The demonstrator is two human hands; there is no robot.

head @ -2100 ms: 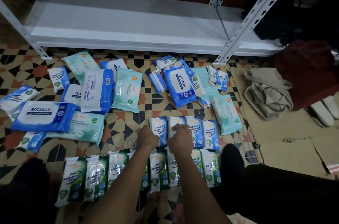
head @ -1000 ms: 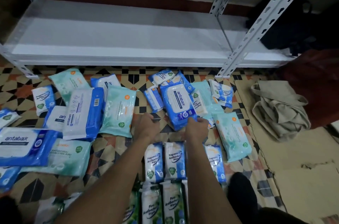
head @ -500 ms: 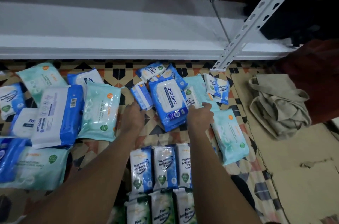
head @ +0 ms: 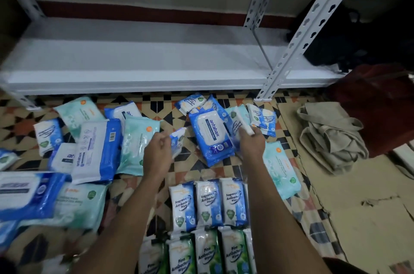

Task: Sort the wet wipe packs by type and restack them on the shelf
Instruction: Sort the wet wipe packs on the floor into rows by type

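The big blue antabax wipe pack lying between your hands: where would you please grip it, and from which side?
Take the big blue antabax pack by its long side edges, coming from above: it lies flat, label up. Its right edge is crowded by neighbouring packs, and both hands already hold small packs.

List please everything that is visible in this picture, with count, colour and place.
Fragrance Free packs: at least three, blue-white, row on floor.
Pine packs: at least four, green-white, nearest row.
antabax pack: one, blue, between the hands.
Mint packs: several, scattered.
Shelf: white, bare board.
Cloth bag: beige, right.
Left hand: holds small blue pack.
Right hand: holds small pack.
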